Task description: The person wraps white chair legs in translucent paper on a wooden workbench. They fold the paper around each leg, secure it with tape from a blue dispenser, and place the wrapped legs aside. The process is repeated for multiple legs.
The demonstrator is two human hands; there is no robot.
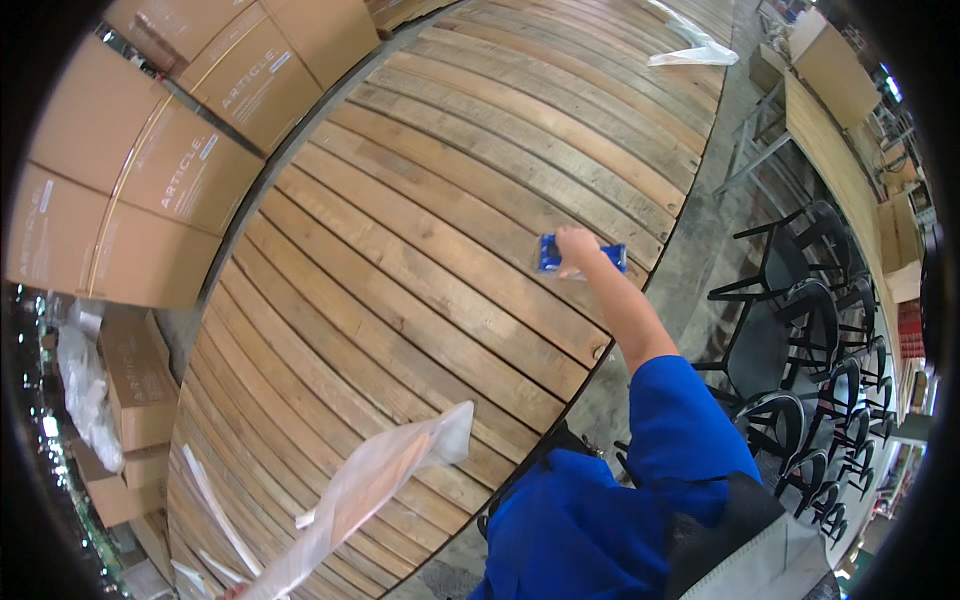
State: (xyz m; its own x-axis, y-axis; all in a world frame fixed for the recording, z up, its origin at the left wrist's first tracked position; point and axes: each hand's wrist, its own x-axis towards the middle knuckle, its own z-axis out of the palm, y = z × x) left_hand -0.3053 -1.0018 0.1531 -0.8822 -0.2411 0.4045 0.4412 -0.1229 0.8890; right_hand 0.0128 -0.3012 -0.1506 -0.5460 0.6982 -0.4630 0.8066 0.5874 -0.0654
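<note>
Blue sleeve (690, 420) up close, then left to right: wrapped plank (370, 490) low on the wooden surface (400, 250), left hand out of sight, right hand (577, 245) stretched out, fingers pressed down on the blue pad (580, 258), long axis crosswise.

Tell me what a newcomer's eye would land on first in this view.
First, the big wooden plank tabletop filling the middle, with the person's right hand stretched out onto a blue block near its right edge. Next, a long plastic-wrapped piece juts up from the lower left; the hand holding it is out of sight. Stacked cardboard boxes stand at upper left, and black chairs line the right.
</note>
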